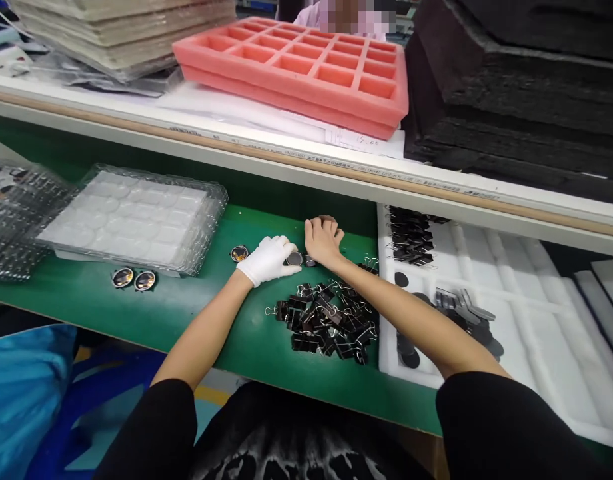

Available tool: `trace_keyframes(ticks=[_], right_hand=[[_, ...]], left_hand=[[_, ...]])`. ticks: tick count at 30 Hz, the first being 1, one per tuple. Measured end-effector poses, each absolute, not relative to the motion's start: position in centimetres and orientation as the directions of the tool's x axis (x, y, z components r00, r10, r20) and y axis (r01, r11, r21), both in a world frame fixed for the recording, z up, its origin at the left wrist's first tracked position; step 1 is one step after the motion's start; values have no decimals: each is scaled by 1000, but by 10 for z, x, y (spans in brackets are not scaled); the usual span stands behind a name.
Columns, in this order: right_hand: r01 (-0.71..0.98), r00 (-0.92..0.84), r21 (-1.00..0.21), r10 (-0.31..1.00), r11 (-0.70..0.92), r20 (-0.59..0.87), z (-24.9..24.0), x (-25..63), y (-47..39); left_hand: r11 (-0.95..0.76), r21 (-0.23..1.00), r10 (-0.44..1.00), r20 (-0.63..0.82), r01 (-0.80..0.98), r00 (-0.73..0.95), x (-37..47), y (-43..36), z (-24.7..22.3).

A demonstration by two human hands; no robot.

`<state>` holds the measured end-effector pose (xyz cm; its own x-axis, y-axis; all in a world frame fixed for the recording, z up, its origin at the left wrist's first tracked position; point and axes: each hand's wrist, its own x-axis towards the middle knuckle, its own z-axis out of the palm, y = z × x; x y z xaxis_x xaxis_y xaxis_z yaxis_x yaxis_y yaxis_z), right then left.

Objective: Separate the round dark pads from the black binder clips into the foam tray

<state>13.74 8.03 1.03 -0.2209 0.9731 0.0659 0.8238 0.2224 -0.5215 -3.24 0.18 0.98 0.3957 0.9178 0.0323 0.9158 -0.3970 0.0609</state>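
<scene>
My left hand (267, 260), in a white glove, has its thumb and fingers closed around the edge of a grey-faced round disc (294, 259) on the green bench. Just to its right, my bare right hand (324, 240) is bent down with curled fingers; what lies under them is mostly hidden. A black binder clip (310, 261) sits between the hands, partly covered. Left of the glove lies a round piece with a dark and orange face (239, 253). Two similar round pieces (134, 279) rest farther left. Nearer my body spreads a pile of black binder clips (329, 317).
Stacked clear plastic trays (131, 217) stand on the left. On the right, a white foam tray (466, 267) holds rows of clips and dark discs (410, 360). A shelf edge (286, 150) crosses above, carrying a pink foam grid (296, 67) and black foam stacks (516, 87). A person sits beyond.
</scene>
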Motion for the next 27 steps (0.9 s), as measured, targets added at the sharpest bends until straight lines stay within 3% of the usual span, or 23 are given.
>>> trace_keyframes(ticks=[4,15,19,21,24,27], right_hand=[[832,-161,-534,987,151,27,0,144,85],[831,-148,-537,988,146,40,-7,142,86],[789,-126,-605,992,108,13,10,144,85],[766,-206,-622,979,164,4,29,157,81],[783,-505,-460,860,418,-79,61,189,65],[777,-629,-225,735,588,-252,79,221,40]], left_hand=[[-406,61,914,36,912,405,-28,2,6],[-415,75,909,76,907,410,-15,8,1],[-393,88,919,79,915,387,-10,4,6],[-300,81,952,89,950,293,-6,-2,11],[-122,66,985,131,990,113,-5,-15,19],[-200,33,971,138,979,194,-12,-26,25]])
